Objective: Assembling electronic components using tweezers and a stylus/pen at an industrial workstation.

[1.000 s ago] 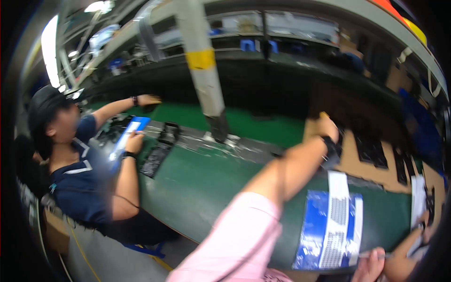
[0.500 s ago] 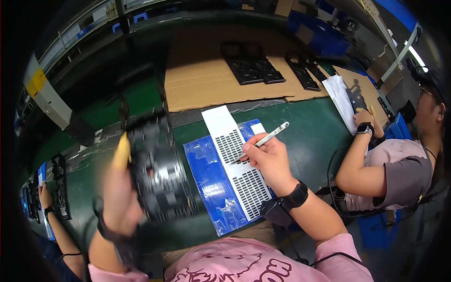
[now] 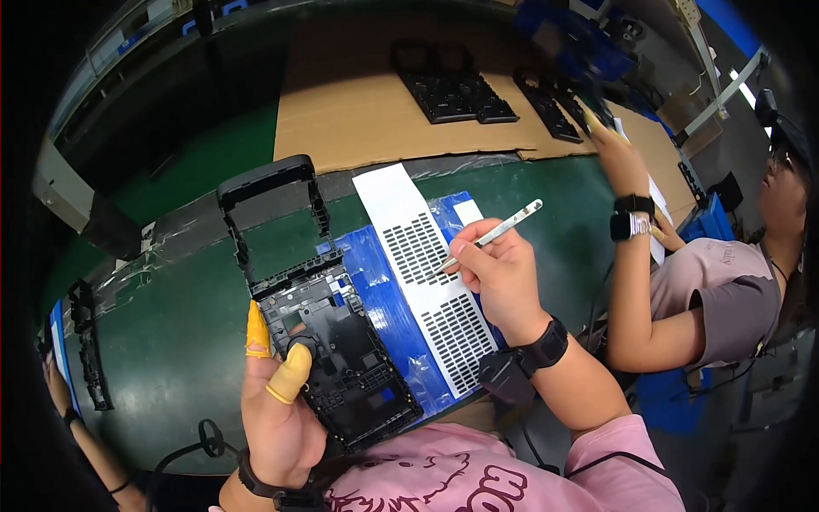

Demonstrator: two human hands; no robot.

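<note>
My left hand, with yellow finger cots on thumb and a finger, grips a black plastic housing by its left side. A black handle-shaped frame extends from the housing's far end. The inside with ribs and small parts faces up. My right hand pinches a pair of silver tweezers. The tweezers' tips reach down to a white sheet of small black rectangular stickers. This sheet lies on a blue board, partly covered by the housing. Whether a sticker sits in the tips is too small to tell.
Brown cardboard covers the far side of the green table, with several black housings on it. At the right a co-worker's hand is raised near them. Another person's arm shows at the left beside a black part.
My left hand has brought the housing nearer and turned its inside into plain view. The tweezers have shifted slightly over the sticker sheet. The co-worker at right has raised a hand toward the far housings.
</note>
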